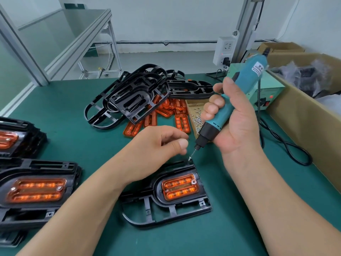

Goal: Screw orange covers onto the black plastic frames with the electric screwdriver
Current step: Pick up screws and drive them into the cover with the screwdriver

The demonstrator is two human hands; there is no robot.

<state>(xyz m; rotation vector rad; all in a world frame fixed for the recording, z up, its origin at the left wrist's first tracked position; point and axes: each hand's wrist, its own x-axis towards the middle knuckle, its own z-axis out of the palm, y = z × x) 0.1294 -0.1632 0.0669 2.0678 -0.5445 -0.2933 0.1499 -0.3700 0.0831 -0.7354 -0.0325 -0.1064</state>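
Right hand (238,126) is clamped round the teal electric screwdriver (245,72), its bit angled down and ending just off the left thumb. Left hand (158,143) is curled, thumb pressed to forefinger right at the tip; I can't tell whether a screw sits in that pinch. The black frame (156,193) with its orange cover (180,189) lies just below both hands, held by neither. Watch it: with the bit tilted like that it could skid off the screw, scar the cover or nip that thumb, and the loose frame may slide under pressure. The white label (257,68) on the tool, above the right fingers, is too blurred to read.
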